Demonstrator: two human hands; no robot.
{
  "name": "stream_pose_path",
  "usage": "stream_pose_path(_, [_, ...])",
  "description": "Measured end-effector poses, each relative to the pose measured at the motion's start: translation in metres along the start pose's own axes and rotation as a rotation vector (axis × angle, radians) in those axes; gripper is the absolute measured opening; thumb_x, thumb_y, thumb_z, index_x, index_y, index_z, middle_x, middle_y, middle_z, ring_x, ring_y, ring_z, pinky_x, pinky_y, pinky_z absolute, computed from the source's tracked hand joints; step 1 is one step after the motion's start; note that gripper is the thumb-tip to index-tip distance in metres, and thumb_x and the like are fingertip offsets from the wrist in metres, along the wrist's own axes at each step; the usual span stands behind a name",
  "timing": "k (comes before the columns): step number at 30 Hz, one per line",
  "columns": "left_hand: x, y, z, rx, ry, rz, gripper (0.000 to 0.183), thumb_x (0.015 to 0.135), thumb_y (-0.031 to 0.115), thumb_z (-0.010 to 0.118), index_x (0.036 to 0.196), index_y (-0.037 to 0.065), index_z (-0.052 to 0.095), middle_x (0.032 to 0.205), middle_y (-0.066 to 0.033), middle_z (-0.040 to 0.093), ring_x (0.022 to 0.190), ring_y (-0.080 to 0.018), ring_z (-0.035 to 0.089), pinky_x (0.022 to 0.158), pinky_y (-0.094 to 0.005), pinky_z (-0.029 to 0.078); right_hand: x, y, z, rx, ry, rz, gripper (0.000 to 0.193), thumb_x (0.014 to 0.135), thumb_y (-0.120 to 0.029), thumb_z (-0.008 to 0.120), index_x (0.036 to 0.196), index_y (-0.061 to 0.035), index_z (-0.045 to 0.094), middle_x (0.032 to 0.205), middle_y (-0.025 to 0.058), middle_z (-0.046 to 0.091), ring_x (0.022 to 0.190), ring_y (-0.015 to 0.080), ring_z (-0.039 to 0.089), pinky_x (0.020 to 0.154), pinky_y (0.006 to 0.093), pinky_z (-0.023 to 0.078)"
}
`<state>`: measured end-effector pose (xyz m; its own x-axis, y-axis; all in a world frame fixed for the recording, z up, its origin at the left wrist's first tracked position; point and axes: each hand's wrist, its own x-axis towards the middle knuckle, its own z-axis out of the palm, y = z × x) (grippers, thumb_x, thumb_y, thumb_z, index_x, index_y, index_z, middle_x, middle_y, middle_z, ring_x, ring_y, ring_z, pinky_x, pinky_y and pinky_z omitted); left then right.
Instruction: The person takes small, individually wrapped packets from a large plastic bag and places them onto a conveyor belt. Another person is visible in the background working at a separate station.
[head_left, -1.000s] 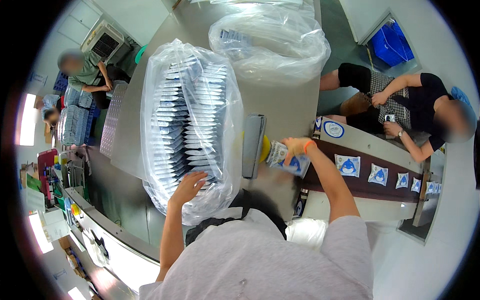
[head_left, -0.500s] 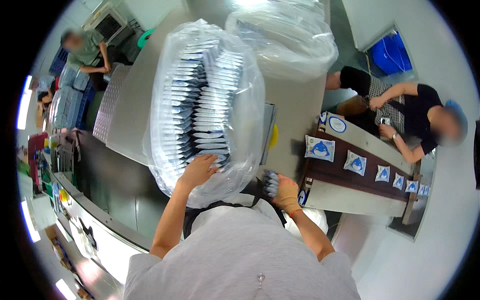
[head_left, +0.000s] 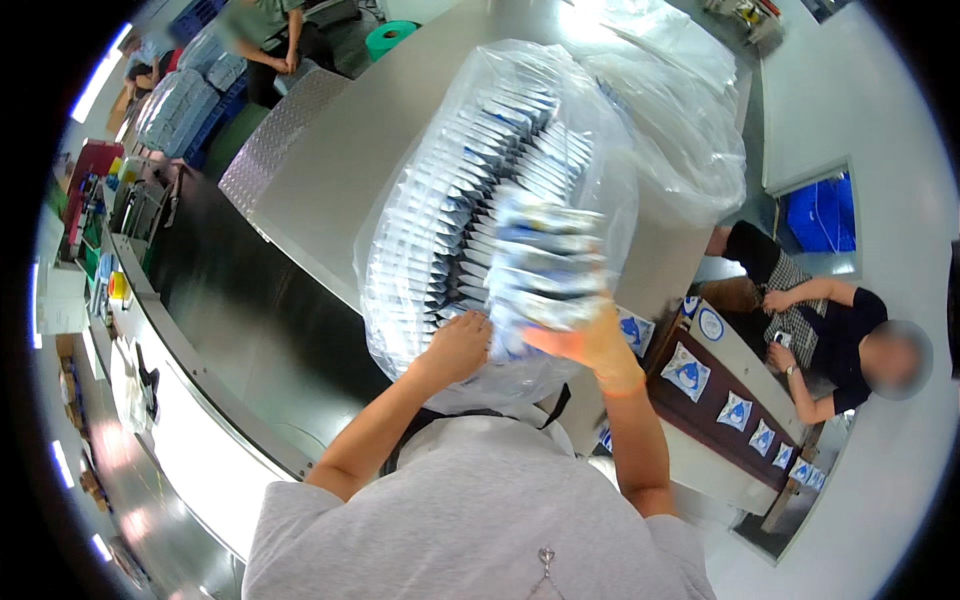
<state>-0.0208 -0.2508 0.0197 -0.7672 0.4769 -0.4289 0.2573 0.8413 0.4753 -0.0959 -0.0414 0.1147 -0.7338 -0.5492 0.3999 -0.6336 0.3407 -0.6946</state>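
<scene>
A large clear plastic bag [head_left: 385,300] lies in front of me, with two long rows of small white-and-blue packets [head_left: 445,215] standing on edge inside. My left hand [head_left: 458,348] is at the near end of the rows, its fingers curled together against the packets; its fingertips are hidden. My right hand [head_left: 590,350], in a tan glove, is closed on a stack of packets [head_left: 550,260] above the bag's right side. Motion blurs that hand and its stack.
On the right, a brown conveyor belt [head_left: 712,428] carries several packets with a blue whale picture. Beside it a person [head_left: 825,335] in dark clothes sits holding something small. More clear bags [head_left: 680,110] lie on the metal table [head_left: 320,190]. Another person [head_left: 275,45] sits at the far left.
My right hand has lifted the packet stack from beside my waist up over the bag. My left hand's fingers have curled in. The whole view has turned, so the bag appears further right.
</scene>
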Motion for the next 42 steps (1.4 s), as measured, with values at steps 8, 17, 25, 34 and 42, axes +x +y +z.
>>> stream_pose_path(8, [-0.026, -0.025, 0.018, 0.029, 0.124, 0.079, 0.037, 0.09, 0.026, 0.063, 0.112, -0.003, 0.063, 0.129, -0.0184, 0.057, 0.116, -0.0337, 0.058, 0.099, -0.0415, 0.047, 0.005, 0.073, 0.135, -0.702, -0.624, 0.166, 0.088, 0.076, -0.052, 0.073, 0.141, -0.0046, 0.036, 0.124, 0.0167, 0.057, 0.114, 0.0363, 0.055, 0.099, 0.0436, 0.044])
stream_pose_path(17, [0.054, -0.039, -0.045, -0.159, 0.558, 0.107, 0.021, 0.095, 0.02, 0.056, 0.096, -0.001, 0.062, 0.092, -0.0167, 0.067, 0.091, -0.0377, 0.063, 0.085, -0.0432, 0.049, -0.032, 0.109, 0.116, -0.132, -0.491, 0.787, 0.054, 0.091, -0.031, 0.056, 0.137, -0.0048, 0.045, 0.128, 0.023, 0.059, 0.114, 0.0423, 0.058, 0.096, 0.0473, 0.046])
stream_pose_path(25, [0.107, -0.054, 0.039, 0.297, 0.654, 0.066, 0.036, 0.095, 0.034, 0.054, 0.112, 0.003, 0.061, 0.112, -0.0148, 0.063, 0.11, -0.0304, 0.056, 0.102, -0.0443, 0.038, -0.089, 0.036, 0.03, -0.193, 0.407, 0.408, 0.02, 0.091, -0.012, 0.057, 0.107, -0.0024, 0.061, 0.105, 0.0173, 0.064, 0.098, 0.0378, 0.06, 0.087, 0.0421, 0.047])
stream_pose_path(34, [0.112, -0.053, 0.041, 0.341, 0.594, 0.088, 0.032, 0.095, 0.03, 0.055, 0.115, 0.007, 0.06, 0.113, -0.0117, 0.061, 0.109, -0.0316, 0.056, 0.101, -0.0461, 0.039, -0.345, 0.065, 0.098, -0.308, -0.265, 1.1, 0.03, 0.094, -0.032, 0.05, 0.096, -0.0052, 0.063, 0.098, 0.0198, 0.066, 0.094, 0.0386, 0.063, 0.08, 0.0486, 0.05])
stream_pose_path(42, [0.109, -0.066, 0.032, 0.254, 0.445, 0.165, 0.034, 0.099, 0.029, 0.049, 0.123, 0.006, 0.058, 0.121, -0.0148, 0.061, 0.114, -0.0335, 0.056, 0.1, -0.0457, 0.039, -0.337, 0.079, 0.038, 0.104, -0.12, 0.993, 0.029, 0.093, -0.032, 0.053, 0.097, -0.0059, 0.064, 0.103, 0.017, 0.067, 0.095, 0.0374, 0.063, 0.084, 0.0458, 0.05])
